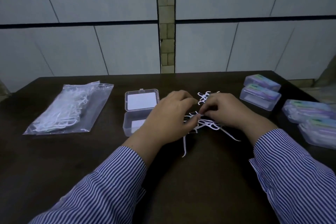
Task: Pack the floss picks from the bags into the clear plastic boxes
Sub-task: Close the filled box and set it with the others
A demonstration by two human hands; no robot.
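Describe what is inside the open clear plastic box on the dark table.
The open clear plastic box shows only a pale rectangle through its base, no white floss picks; the left hand covers its right part.

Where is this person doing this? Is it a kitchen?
Probably not a kitchen; more likely a small packing workstation. A dark table by a tiled wall holds a bag of floss picks and closed packed boxes.

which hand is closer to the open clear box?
Left. The left hand overlaps the open clear box's right edge; the right hand is further right, across the loose floss picks.
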